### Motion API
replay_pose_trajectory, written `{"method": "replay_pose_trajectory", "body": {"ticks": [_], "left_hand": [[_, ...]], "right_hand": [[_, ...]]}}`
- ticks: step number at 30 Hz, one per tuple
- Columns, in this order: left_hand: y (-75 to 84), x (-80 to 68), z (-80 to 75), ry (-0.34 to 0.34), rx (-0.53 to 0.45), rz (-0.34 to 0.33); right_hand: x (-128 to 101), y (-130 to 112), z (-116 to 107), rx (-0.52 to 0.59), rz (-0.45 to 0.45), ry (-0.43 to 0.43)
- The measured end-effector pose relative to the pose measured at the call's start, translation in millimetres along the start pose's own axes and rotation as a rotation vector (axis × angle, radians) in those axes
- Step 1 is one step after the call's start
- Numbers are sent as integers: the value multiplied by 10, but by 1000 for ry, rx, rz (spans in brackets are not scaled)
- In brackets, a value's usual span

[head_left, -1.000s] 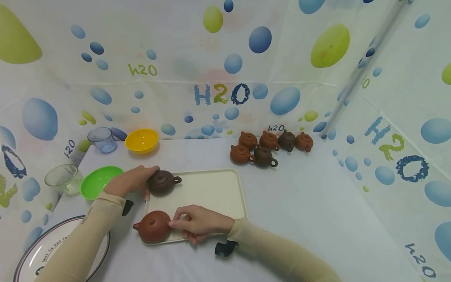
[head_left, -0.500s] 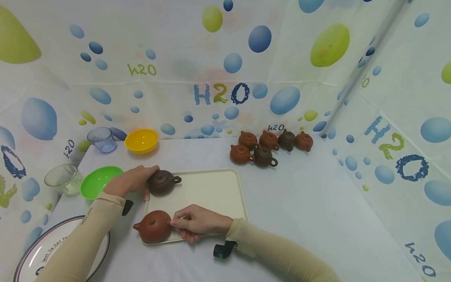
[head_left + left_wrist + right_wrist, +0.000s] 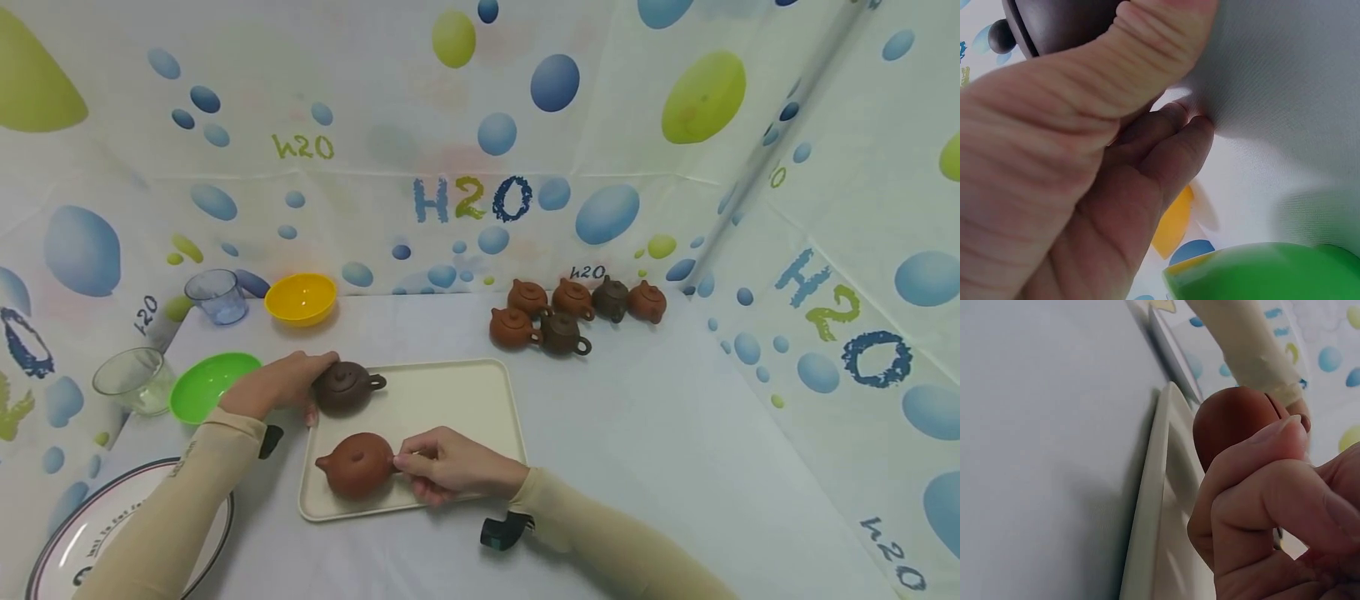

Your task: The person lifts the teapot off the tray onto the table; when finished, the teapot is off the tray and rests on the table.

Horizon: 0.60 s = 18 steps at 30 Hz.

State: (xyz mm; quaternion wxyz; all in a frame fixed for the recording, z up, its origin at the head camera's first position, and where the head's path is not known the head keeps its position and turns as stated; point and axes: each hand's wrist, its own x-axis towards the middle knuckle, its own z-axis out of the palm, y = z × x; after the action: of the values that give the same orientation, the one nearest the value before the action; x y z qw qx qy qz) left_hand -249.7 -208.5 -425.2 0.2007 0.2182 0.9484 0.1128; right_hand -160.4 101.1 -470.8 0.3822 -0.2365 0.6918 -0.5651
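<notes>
A cream tray lies on the white table. A dark brown teapot sits at the tray's far left corner, and my left hand grips it from the left; the left wrist view shows the thumb curled against the dark teapot. A reddish-brown teapot sits on the tray's near left part, spout to the left. My right hand pinches it at its handle side. In the right wrist view the curled fingers sit in front of the red teapot and the tray rim.
Several more small teapots stand in a group at the back right. A green bowl, a yellow bowl, a blue cup and a clear glass are on the left. A large plate lies at the near left.
My right hand has slid the reddish-brown teapot to the right, from the tray's near left edge further onto the tray. The left hand and the dark teapot stayed still.
</notes>
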Motion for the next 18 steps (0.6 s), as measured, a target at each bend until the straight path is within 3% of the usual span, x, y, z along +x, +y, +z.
{"method": "replay_pose_trajectory", "body": {"ticks": [18], "left_hand": [[7, 28, 12, -12, -12, -9]], "right_hand": [[-580, 157, -465, 6, 56, 134]]}}
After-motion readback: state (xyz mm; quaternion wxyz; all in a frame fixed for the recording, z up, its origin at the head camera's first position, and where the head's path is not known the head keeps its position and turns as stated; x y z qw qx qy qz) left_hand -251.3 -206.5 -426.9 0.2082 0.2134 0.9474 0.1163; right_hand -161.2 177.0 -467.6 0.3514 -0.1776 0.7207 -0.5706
